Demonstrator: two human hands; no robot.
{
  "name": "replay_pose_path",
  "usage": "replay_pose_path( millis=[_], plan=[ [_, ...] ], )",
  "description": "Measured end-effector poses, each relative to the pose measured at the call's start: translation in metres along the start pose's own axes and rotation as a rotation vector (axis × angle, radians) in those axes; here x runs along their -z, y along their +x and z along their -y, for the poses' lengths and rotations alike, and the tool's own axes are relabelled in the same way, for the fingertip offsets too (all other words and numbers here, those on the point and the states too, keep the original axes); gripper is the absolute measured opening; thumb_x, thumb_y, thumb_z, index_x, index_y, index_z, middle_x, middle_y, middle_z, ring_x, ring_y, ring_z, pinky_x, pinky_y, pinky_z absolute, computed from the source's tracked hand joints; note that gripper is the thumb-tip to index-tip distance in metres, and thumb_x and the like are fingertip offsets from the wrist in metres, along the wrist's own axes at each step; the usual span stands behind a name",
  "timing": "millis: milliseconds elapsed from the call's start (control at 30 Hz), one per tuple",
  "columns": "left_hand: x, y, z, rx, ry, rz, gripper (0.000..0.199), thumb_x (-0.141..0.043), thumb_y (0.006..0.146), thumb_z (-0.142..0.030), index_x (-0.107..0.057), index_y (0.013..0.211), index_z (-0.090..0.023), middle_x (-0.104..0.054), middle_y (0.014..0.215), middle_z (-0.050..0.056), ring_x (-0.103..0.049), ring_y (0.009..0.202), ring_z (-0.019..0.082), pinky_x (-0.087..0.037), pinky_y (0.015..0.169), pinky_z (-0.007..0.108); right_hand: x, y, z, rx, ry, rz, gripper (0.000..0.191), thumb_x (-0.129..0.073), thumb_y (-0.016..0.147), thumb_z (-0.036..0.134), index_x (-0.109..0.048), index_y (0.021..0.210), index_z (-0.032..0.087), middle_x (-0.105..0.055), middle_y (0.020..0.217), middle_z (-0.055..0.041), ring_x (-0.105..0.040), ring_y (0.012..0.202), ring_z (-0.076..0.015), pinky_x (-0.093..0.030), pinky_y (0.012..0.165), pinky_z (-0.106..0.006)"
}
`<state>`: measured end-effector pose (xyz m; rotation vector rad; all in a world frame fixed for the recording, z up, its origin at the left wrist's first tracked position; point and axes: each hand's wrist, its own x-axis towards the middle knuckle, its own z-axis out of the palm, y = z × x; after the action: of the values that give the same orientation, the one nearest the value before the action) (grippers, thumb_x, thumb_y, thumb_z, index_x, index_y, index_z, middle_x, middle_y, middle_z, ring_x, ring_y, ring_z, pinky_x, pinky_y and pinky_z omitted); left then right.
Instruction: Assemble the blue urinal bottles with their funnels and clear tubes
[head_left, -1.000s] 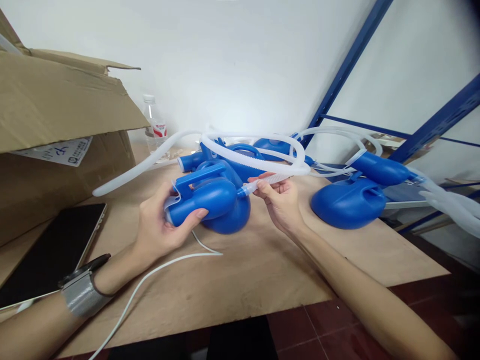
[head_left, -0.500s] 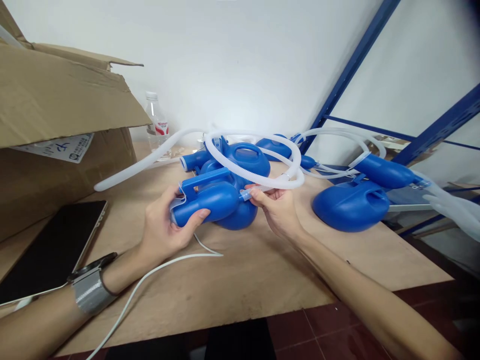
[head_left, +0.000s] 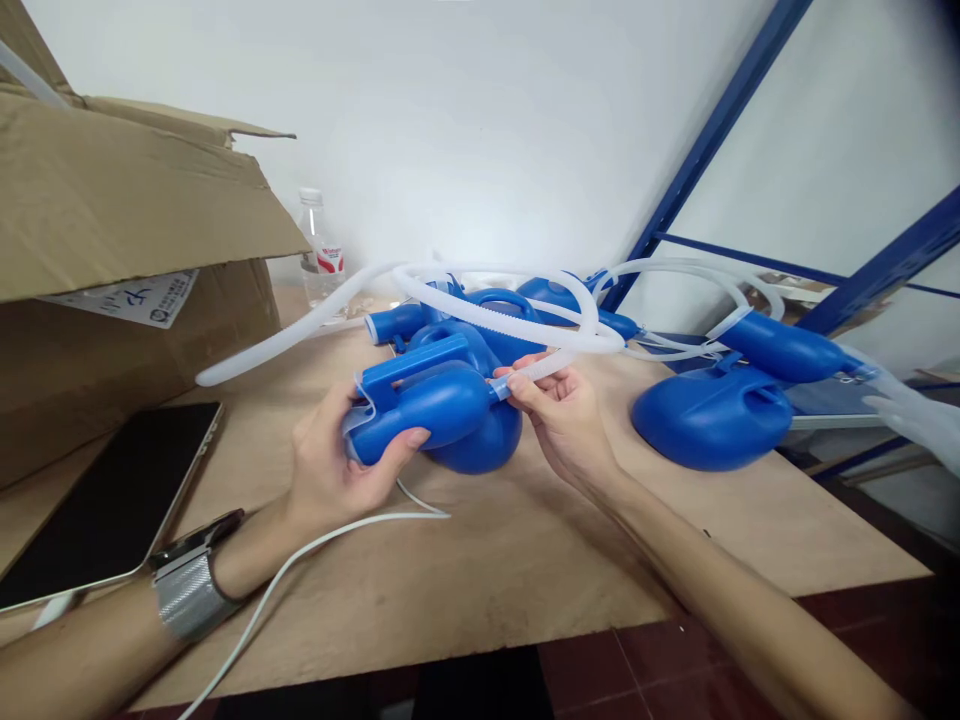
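Observation:
My left hand (head_left: 337, 450) is wrapped round the wide end of a blue urinal funnel (head_left: 427, 410), which has a bar-shaped grip on top and a clear lid at its mouth. The funnel narrows to a spout pointing right. My right hand (head_left: 562, 420) pinches the end of a white ribbed hose (head_left: 517, 328) at that spout; the hose end is over or against the spout, with fingers partly covering it. From there the hose loops up and back, and its length trails left in the air. Beneath and behind the funnel sits a round blue bottle (head_left: 480, 445).
More blue bottles and funnels with hoses lie at the back. Another blue bottle (head_left: 705, 425) stands to the right. A cardboard box (head_left: 135, 190), a black laptop (head_left: 112, 500) and a water bottle (head_left: 319, 250) are on the left. A white cable (head_left: 300, 550) crosses the table.
The view has shifted slightly. The hose loop has dropped and flattened, and the hose end in my right hand looks closer onto the funnel's spout. Both hands keep their hold.

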<state>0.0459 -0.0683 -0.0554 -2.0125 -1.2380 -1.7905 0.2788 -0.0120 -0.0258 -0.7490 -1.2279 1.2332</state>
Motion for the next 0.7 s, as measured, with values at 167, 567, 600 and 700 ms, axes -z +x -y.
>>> replay_pose_path(
  millis=[167,567,600,700],
  plan=[
    [0.000,0.006,0.000,0.123,-0.100,0.065,0.029,-0.075,0.091,-0.048,-0.064,0.109,-0.028,-0.072,0.088,-0.002,-0.069,0.069,0.019,-0.055,0.062,0.033,0.003,0.008,0.011,0.060,-0.124,0.074,0.041,-0.096,0.070,0.048,-0.074,0.093,0.021,-0.081,0.092,-0.0049,-0.076,0.088,-0.0197,-0.062,0.073,-0.029],
    [0.004,0.010,0.004,0.225,-0.169,0.100,0.028,-0.077,0.088,-0.047,-0.064,0.104,-0.028,-0.071,0.092,-0.001,-0.068,0.078,0.021,-0.055,0.070,0.036,0.054,0.034,0.026,0.325,-0.283,-0.056,0.057,-0.076,0.086,0.068,-0.060,0.056,0.022,-0.036,0.042,0.0064,-0.033,0.039,-0.0075,-0.025,0.041,-0.026],
    [0.004,0.010,0.003,0.222,-0.167,0.104,0.028,-0.077,0.088,-0.047,-0.064,0.103,-0.028,-0.070,0.090,-0.002,-0.066,0.075,0.020,-0.054,0.068,0.036,0.055,0.036,0.027,0.381,-0.316,-0.086,0.048,-0.078,0.086,0.064,-0.068,0.065,0.022,-0.043,0.047,0.0051,-0.039,0.045,-0.0092,-0.031,0.044,-0.026],
    [0.004,0.010,0.002,0.208,-0.159,0.113,0.029,-0.078,0.087,-0.046,-0.063,0.102,-0.027,-0.069,0.086,-0.003,-0.064,0.070,0.019,-0.053,0.064,0.034,0.057,0.040,0.025,0.455,-0.398,-0.185,0.029,-0.081,0.085,0.053,-0.080,0.093,0.026,-0.057,0.066,0.0023,-0.048,0.060,-0.0128,-0.041,0.054,-0.028]
  ],
)
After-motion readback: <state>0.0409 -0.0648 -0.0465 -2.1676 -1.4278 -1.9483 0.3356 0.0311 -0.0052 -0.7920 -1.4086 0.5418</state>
